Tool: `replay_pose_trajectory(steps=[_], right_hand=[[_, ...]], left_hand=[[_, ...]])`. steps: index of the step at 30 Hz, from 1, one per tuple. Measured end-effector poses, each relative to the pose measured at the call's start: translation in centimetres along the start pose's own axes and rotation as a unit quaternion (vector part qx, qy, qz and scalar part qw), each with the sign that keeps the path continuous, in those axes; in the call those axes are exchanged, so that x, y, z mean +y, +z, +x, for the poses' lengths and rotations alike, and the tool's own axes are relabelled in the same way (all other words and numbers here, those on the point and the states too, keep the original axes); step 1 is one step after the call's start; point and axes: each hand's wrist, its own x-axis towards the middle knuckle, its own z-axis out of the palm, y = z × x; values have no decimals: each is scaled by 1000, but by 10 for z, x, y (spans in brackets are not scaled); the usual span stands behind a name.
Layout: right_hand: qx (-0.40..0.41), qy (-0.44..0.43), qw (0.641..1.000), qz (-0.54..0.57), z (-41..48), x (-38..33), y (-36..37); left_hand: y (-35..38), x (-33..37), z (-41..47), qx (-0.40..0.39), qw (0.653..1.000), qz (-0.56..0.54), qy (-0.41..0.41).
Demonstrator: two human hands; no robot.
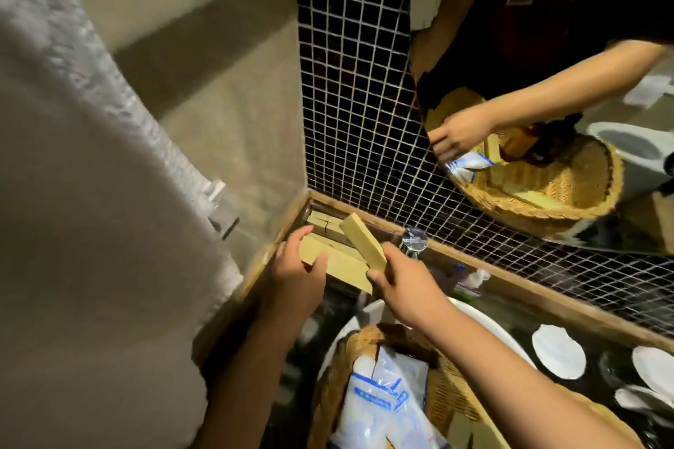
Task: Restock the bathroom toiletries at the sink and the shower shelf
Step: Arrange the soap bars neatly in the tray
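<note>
My right hand (pixel 399 279) grips a long tan toiletry box (pixel 363 242) by its near end and holds it tilted over the back left corner of the counter. My left hand (pixel 297 268) grips the end of another tan box (pixel 333 264) lying flat there. Behind them, more tan boxes (pixel 322 222) lie stacked in the corner against the wooden counter edge (pixel 485 266). Below my arms stands a wicker basket (pixel 445 397) with a clear plastic packet (pixel 386 397) printed in blue.
A white towel (pixel 91 193) hangs at the left. Dark mosaic tile (pixel 350 84) backs the corner. A mirror (pixel 547 47) at right reflects my arm and the basket. A white sink rim (pixel 485 324), a clear bottle cap (pixel 414 241) and white round lids (pixel 558 352) sit nearby.
</note>
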Motion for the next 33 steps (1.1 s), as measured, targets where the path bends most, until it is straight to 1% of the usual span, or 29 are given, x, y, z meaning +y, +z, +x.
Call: replay_pose_trajectory(steps=[2,6,9,13,15,19,22,24,28,33], right_hand=[[5,-4,1000,-13,12,-4,3],[5,-7,999,-42,28,-5,9],[-8,10,999,-37,38,0,13],[-2,24,998,-52,49,10,22],[0,30,997,-66,55,12,26],[-10,27,996,-88,68,16,39],[-6,29,993,-112,73,18,50],[-6,33,992,-122,76,18,57],[-17,51,989,-138,81,22,70],[-28,55,989,-135,84,26,83]], left_hand=[[-1,-1,12,8,1000,18,9],[-1,-11,31,4,991,96,96],[3,-19,43,-17,984,145,107],[9,-31,54,-29,969,205,135],[11,-36,59,-33,951,271,147],[18,-40,60,-25,893,416,170],[24,-47,53,-55,858,474,187],[28,-54,48,-86,842,498,189],[32,-71,35,-132,824,520,182],[35,-87,29,-147,826,518,165]])
